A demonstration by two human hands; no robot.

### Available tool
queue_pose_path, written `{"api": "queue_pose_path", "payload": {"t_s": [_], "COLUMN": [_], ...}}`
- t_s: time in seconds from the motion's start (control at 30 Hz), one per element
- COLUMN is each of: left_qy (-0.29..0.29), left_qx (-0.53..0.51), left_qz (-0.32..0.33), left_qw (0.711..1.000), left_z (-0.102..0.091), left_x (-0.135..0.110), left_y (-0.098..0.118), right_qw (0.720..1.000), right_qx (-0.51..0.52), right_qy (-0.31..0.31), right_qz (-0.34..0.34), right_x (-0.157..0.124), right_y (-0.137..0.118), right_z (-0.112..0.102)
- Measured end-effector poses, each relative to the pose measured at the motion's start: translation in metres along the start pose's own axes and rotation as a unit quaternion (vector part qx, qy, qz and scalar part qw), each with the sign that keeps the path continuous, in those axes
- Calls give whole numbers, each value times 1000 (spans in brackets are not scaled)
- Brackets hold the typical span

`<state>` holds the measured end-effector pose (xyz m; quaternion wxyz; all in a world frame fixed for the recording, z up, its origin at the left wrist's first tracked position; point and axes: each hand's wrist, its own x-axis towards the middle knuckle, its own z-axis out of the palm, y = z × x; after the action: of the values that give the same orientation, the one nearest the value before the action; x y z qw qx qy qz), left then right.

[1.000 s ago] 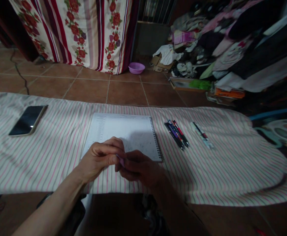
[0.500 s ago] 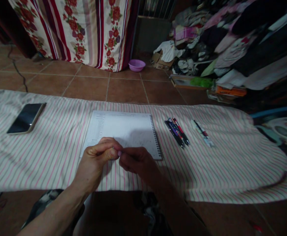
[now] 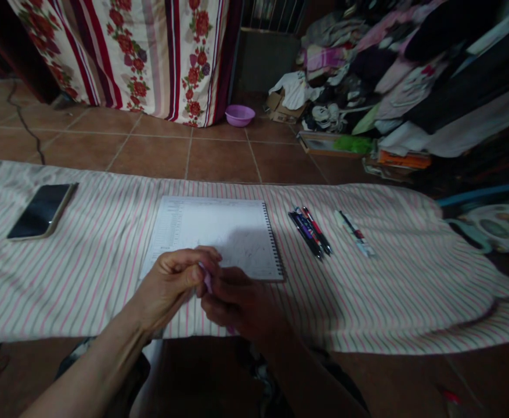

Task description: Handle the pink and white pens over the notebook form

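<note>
My left hand (image 3: 173, 284) and my right hand (image 3: 237, 302) meet over the near edge of a spiral-bound notebook (image 3: 219, 235) that lies open on a pink-striped cloth (image 3: 84, 267). Both hands are closed, fingertips pinched together on a small pale pink object (image 3: 207, 281), thin like a pen, which shows between them. A bit of pink also shows below my right hand. The right hand lies in shadow.
A dark phone (image 3: 40, 210) lies on the cloth at the left. Right of the notebook lie a bunch of pens (image 3: 310, 232) and one more pen (image 3: 353, 233). Beyond are tiled floor, a purple bowl (image 3: 240, 115), a floral curtain and a heap of clothes (image 3: 367, 69).
My hands have dropped slightly toward me while staying pinched together on the pink object. The camera has tilted a little; nothing on the cloth has moved.
</note>
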<state>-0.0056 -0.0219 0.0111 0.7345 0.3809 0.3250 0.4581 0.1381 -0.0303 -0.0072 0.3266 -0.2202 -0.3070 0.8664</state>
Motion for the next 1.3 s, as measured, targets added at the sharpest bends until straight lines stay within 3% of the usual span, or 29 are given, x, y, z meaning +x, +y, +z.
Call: {"api": "queue_pose_path", "payload": {"t_s": [0.13,0.23,0.4,0.53,0.73,0.93,1.03,1.13,1.23,1.3], "left_qy": [-89,-103,-21,57,154,223,198,157,151,131], "left_qx": [30,47,31,24,19,-21,-47,-42,13,58], "left_qz": [-12,3,28,-2,-10,8,-17,-8,11,-1], "left_qw": [995,994,999,998,988,975,979,987,988,990], "left_z": [-1,-3,2,10,13,12,10,10,12,13], "left_x": [-3,-5,-13,-21,-21,-10,-2,2,3,4], "left_y": [6,7,7,9,6,-3,-7,-15,-27,-33], "right_qw": [988,984,988,994,994,951,940,937,907,890], "right_qx": [109,118,113,77,-62,-221,-231,-175,-137,-157], "right_qy": [-105,-129,-102,-69,66,176,201,247,330,366], "right_qz": [30,29,3,-23,-57,-124,-148,-173,-224,-223], "right_x": [1,2,3,1,-1,7,13,17,17,16], "right_y": [4,6,14,12,3,11,15,13,5,-1], "right_z": [-2,-3,0,4,10,12,11,8,2,-2]}}
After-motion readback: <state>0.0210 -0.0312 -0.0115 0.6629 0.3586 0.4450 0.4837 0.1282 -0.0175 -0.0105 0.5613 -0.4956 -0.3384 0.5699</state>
